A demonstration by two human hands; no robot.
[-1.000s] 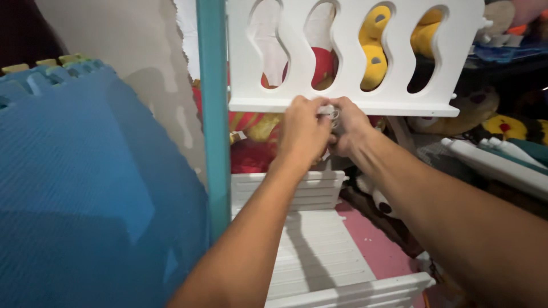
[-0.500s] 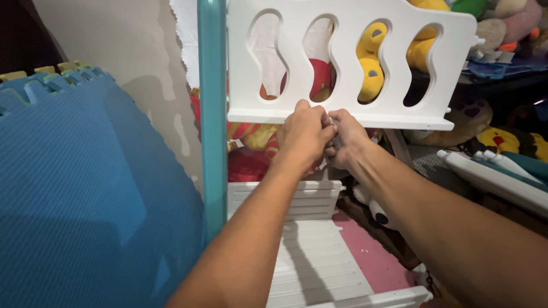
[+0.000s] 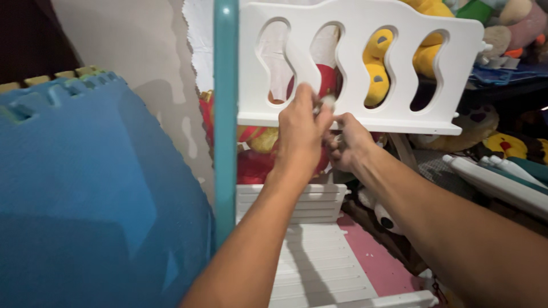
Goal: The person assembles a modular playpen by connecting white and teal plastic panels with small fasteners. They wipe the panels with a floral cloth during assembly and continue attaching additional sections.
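A white plastic fence panel (image 3: 365, 68) with wavy cut-outs stands upright beside a teal post (image 3: 226, 114). My left hand (image 3: 299, 128) reaches up to the panel's lower rail, its fingers pinched on a small pale object (image 3: 326, 102) that is too blurred to name. Just to the right and a little lower, my right hand (image 3: 349, 140) is curled with its fingers closed near the rail's underside. Whether it holds anything is hidden.
A stack of blue foam mats (image 3: 91, 194) fills the left. White slatted panels (image 3: 319, 256) lie flat below my arms, with a pink surface (image 3: 374, 256) beside them. Stuffed toys (image 3: 399, 63) sit behind the fence. More white panels (image 3: 502, 179) lean at the right.
My hands were clasped together at the rail's underside. Now the left hand has risen onto the panel and the two hands have drawn slightly apart. The view has tilted down slightly.
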